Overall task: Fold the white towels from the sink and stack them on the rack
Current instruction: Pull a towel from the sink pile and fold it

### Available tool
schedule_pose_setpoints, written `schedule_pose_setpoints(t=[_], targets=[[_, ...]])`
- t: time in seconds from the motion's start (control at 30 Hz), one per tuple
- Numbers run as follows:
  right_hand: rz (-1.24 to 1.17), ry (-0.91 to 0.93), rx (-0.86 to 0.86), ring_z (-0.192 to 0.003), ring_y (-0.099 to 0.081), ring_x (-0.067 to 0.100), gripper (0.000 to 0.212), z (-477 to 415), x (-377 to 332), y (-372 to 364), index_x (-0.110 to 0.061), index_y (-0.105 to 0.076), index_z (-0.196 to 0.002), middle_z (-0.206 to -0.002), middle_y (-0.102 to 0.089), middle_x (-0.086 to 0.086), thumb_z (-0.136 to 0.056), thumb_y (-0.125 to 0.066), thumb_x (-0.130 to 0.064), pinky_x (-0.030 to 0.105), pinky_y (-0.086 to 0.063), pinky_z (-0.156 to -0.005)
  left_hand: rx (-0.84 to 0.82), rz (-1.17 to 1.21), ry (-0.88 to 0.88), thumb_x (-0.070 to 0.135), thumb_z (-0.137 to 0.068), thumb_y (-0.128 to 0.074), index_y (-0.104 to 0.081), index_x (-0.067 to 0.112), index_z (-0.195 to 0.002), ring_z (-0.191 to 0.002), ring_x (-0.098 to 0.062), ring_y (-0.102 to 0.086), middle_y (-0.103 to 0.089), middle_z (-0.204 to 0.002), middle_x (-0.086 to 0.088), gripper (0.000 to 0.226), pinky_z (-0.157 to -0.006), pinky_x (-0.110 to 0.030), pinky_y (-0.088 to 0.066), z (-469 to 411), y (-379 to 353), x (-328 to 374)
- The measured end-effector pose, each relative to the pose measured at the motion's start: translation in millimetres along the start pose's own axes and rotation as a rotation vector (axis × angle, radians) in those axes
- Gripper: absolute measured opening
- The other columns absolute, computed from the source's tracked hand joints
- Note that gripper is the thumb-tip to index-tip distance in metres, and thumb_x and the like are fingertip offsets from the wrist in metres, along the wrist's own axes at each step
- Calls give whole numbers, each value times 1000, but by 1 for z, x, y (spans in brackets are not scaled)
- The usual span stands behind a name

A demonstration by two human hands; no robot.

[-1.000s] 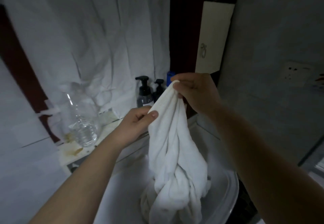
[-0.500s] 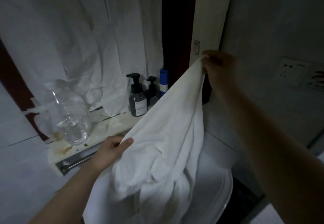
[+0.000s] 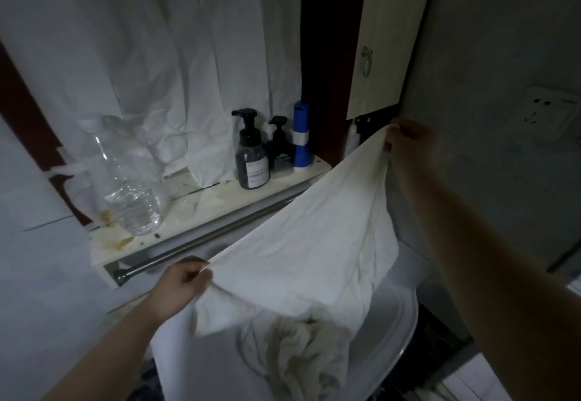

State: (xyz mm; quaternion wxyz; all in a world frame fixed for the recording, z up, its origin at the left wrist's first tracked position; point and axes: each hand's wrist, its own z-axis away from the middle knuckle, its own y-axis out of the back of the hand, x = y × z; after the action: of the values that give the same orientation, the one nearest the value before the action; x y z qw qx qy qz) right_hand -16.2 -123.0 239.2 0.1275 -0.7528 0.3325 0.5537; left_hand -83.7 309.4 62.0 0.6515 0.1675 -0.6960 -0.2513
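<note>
Left hand (image 3: 180,281) at 7 o'clock and right hand (image 3: 407,143) at 2 o'clock each pinch a towel (image 3: 301,253) corner, stretched over the sink (image 3: 399,334).

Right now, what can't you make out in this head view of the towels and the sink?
- Number of towels left in the sink: the spread towel, pinched by the left hand and right hand, covers part of the crumpled pile.
- Sink's near side: cut off by the bottom edge.
- Label text on the pump bottle: too small and dim.
</note>
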Motion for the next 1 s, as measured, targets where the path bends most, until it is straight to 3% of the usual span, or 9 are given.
schedule_pose_setpoints(t=[0.17,0.23,0.3,0.47,0.53,0.6,0.67,0.83,1.0], targets=[[220,-15,-354,-67,-72,12,19,40,20,-30,-39,-73,-84,-83,-76,-6,-82,-57,-29,32,-59,-63,145,124,43,26,-96,-62,-66,19,-64,-63,-3,-57,-63,-61,9,34,-64,-24,-45,-6,-17,28],[316,18,-480,-84,-73,20,18,63,25,-41,-27,-77,-98,-99,-76,1,-87,-64,-24,35,-60,-75,197,92,38,26,-98,-58,-70,16,-71,-65,-4,-58,-66,-64,4,31,-71,-32,-51,-11,-23,47],[309,-8,-664,-91,-70,14,20,87,26,-47,-27,-75,-104,-105,-74,-2,-89,-67,-17,24,-56,-68,205,94,31,26,-100,-57,-69,9,-77,-69,-13,-57,-64,-67,-2,31,-77,-42,-52,-15,-29,64],[194,-126,-1142,-74,-71,13,70,147,22,-62,-41,-49,-139,-98,-74,-3,-81,-70,-9,23,-53,-57,63,67,-139,21,-100,-54,-70,14,-78,-67,-4,-59,-68,-71,6,28,-67,-30,-46,-10,-47,104],[234,-135,-1207,-71,-66,13,70,158,20,-70,-35,-51,-140,-97,-68,-6,-79,-71,-7,27,-52,-53,-39,71,-206,20,-100,-55,-74,19,-86,-80,-7,-67,-73,-82,6,23,-74,-30,-49,-5,-52,111],[300,-127,-1206,-68,-63,15,37,161,19,-74,-18,-67,-114,-83,-66,-2,-79,-72,-8,34,-55,-54,-98,12,-319,19,-98,-62,-75,20,-95,-86,-5,-67,-73,-91,10,14,-78,-23,-50,-3,-51,109],[348,-119,-1162,-66,-63,16,20,160,21,-72,-15,-72,-96,-78,-67,-1,-77,-73,-10,29,-53,-54,-128,-121,-449,19,-93,-69,-74,20,-95,-80,-3,-64,-69,-89,11,6,-73,-18,-46,-2,-48,102],[275,-187,-882,-66,-70,8,20,151,22,-65,-29,-74,-84,-76,-73,-6,-72,-73,-13,19,-49,-51,-123,-324,-434,28,-83,-70,-74,20,-99,-64,-2,-57,-60,-76,12,19,-64,-12,-41,-4,-38,77],[223,-274,-630,-59,-68,10,10,124,21,-56,-30,-68,-81,-71,-72,0,-72,-70,-26,21,-53,-57,-138,-400,-285,51,-79,-50,-49,19,-63,-57,-8,-48,-51,-62,1,36,-62,-34,-47,0,-31,49]])
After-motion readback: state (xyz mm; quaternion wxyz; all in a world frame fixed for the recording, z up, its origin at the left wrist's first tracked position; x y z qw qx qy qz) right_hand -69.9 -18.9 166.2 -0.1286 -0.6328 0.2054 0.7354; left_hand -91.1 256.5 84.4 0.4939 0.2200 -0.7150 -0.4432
